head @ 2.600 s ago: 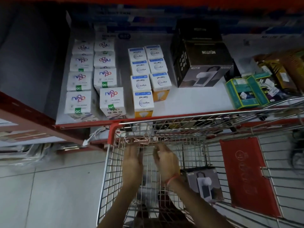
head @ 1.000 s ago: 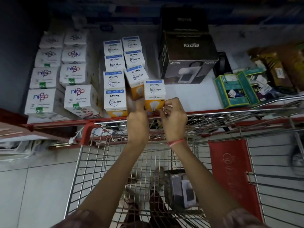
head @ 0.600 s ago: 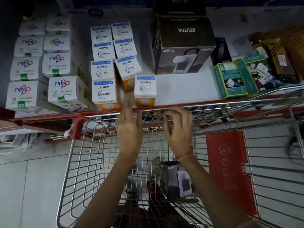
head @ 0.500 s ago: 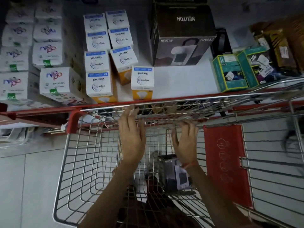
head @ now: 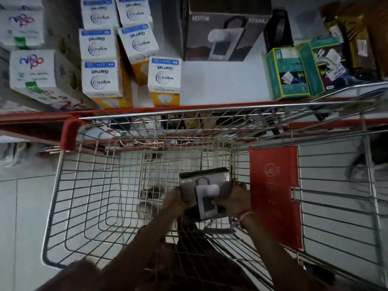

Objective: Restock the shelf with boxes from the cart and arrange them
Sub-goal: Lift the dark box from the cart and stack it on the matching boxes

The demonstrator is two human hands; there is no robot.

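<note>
Down inside the wire cart (head: 69, 198), a dark grey Neuton box (head: 206, 193) is held between both my hands. My left hand (head: 175, 201) grips its left side and my right hand (head: 238, 201) grips its right side. On the white shelf (head: 220, 85) above stands a large matching Neuton box (head: 226, 30). Several white and yellow Wipro bulb boxes stand to its left, the nearest single one (head: 164, 80) at the shelf's front edge.
White Nippo boxes (head: 34, 70) fill the shelf's far left. Green boxes (head: 287, 74) and brown packets sit at the right. The cart's red flap (head: 275, 194) is right of my hands. A red shelf edge (head: 189, 108) runs above the cart rim.
My hands left the placed Wipro box at the shelf front, dropped into the cart and took hold of the grey Neuton box. The view tilted down toward the cart.
</note>
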